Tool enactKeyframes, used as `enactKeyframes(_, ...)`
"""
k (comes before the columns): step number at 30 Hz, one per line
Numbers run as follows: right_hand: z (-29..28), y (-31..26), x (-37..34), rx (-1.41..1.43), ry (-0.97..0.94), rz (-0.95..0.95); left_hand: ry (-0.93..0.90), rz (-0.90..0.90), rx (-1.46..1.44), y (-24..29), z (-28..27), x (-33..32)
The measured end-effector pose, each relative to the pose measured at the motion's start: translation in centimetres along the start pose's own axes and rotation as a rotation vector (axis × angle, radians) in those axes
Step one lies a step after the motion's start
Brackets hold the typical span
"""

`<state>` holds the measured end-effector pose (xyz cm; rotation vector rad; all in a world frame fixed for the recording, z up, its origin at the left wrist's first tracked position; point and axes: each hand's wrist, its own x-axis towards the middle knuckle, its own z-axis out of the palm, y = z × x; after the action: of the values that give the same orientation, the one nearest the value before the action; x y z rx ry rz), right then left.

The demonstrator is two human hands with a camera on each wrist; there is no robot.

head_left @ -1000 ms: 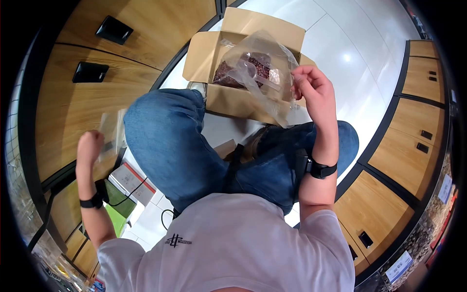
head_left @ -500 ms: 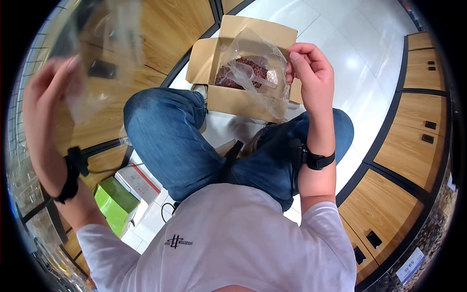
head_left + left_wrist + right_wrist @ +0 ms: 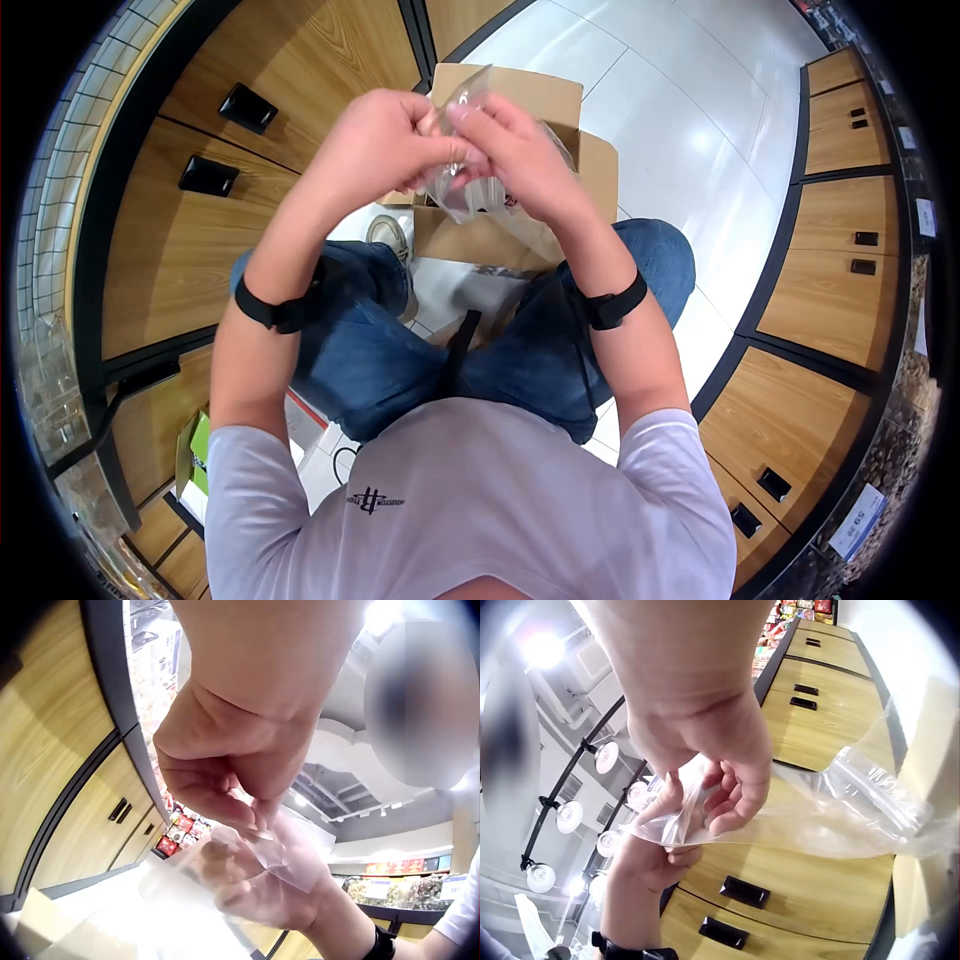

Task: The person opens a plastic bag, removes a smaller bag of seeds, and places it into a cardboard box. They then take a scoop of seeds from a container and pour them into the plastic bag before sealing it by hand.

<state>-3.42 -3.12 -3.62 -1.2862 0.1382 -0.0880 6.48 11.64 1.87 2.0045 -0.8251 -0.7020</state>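
My left hand (image 3: 375,150) and my right hand (image 3: 525,155) meet over an open cardboard box (image 3: 485,238), with fingers and thumbs pinching a clear plastic bag (image 3: 455,200). Its thin film rises between the two hands in the head view. In the right wrist view the bag (image 3: 802,829) stretches from the fingers toward the box, with a glossy, ridged clear plastic piece (image 3: 877,795) on the side by the box. The left wrist view shows both sets of fingertips close together at the film (image 3: 289,866). Most of the box's inside is hidden behind the hands.
Wooden cabinets with black handles (image 3: 248,108) flank me on the left, and more cabinets (image 3: 810,400) on the right. White floor tiles (image 3: 690,130) lie beyond the box. A green box (image 3: 200,450) stands at lower left. My knees (image 3: 655,265) are bent close to the cardboard box.
My left hand has swung up from the far left, carrying clear plastic, and joined my right hand above the box. The right hand has moved left, and the dark red contents are now mostly covered.
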Motion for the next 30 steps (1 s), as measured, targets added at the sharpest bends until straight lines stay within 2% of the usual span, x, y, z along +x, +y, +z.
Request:
enactKeyframes(3, -0.7, 2.4, 1.6, 0.008, -0.047, 0.043, -0.016, -0.024, -0.044, -2.1, 0.1, 0.6)
enactKeyframes(6, -0.8, 3.8, 2.8, 0.057, -0.009, 0.101, -0.046, -0.051, -0.017, -3.8, -0.4, 1.1)
enactKeyframes(9, -0.8, 4.4, 3.8, -0.066, -0.005, 0.111, 0.006, 0.019, 0.025, -5.3, -0.7, 1.5)
enactKeyframes(10, -0.6, 4.3, 4.1, -0.067, -0.014, 0.121, 0.034, 0.085, 0.131, -5.2, -0.8, 1.6)
enactKeyframes(11, -0.3, 3.9, 4.2, -0.216, 0.046, 0.045, 0.062, 0.151, 0.238, -5.2, -1.0, 1.7)
enactKeyframes(12, 0.2, 3.5, 4.2, -0.365, 0.106, -0.033, 0.065, 0.144, 0.232, -5.5, -1.3, 1.9)
enactKeyframes(14, 1.0, 2.8, 4.1, -0.405, 0.153, -0.06, -0.02, 0.123, -0.032, -5.8, -1.7, 2.2)
enactKeyframes(15, 1.0, 2.7, 4.1, -0.441, 0.187, -0.092, -0.017, 0.125, -0.039, -6.0, -1.9, 2.4)
enactKeyframes(17, 0.3, 2.9, 4.5, -0.484, 0.226, -0.129, -0.167, 0.182, -0.206, -6.2, -2.4, 3.0)
enactKeyframes(18, -0.2, 3.4, 4.7, -0.527, 0.264, -0.254, -0.168, 0.189, -0.208, -6.6, -2.5, 3.4)
enactKeyframes(19, -0.6, 3.6, 4.9, -0.57, 0.303, -0.379, -0.208, 0.124, -0.429, -7.1, -2.5, 4.0)
enactKeyframes(20, -1.0, 3.6, 4.9, -0.579, 0.31, -0.386, -0.251, 0.059, -0.647, -7.7, -2.6, 4.7)
enactKeyframes(21, -0.8, 3.3, 4.7, -0.733, 0.311, -0.549, -0.32, -0.05, -0.675, -8.0, -3.6, 5.6)
enactKeyframes(22, -0.6, 2.9, 4.5, -0.886, 0.308, -0.712, -0.325, -0.037, -0.673, -8.0, -3.4, 5.9)
enactKeyframes(23, -0.6, 3.1, 4.3, -0.958, 0.234, -0.716, -0.262, -0.067, -0.726, -7.9, -3.2, 5.9)
enactKeyframes(24, -0.3, 3.2, 4.3, -0.961, 0.239, -0.721, -0.2, -0.1, -0.78, -7.7, -3.2, 6.0)
enactKeyframes(25, 0.2, 3.3, 4.4, -1.013, 0.163, -0.738, -0.327, -0.106, -0.826, -8.3, -3.4, 6.6)
enactKeyframes(26, 0.6, 3.5, 4.4, -1.064, 0.09, -0.751, -0.337, -0.099, -0.82, -8.2, -3.4, 6.7)
enactKeyframes(28, 1.0, 3.7, 3.9, -1.079, 0.072, -0.688, -0.401, -0.059, -0.604, -7.9, -3.0, 6.4)
enactKeyframes(30, 0.9, 3.2, 3.6, -1.012, 0.033, -0.667, -0.44, -0.115, -0.553, -7.7, -2.9, 6.6)
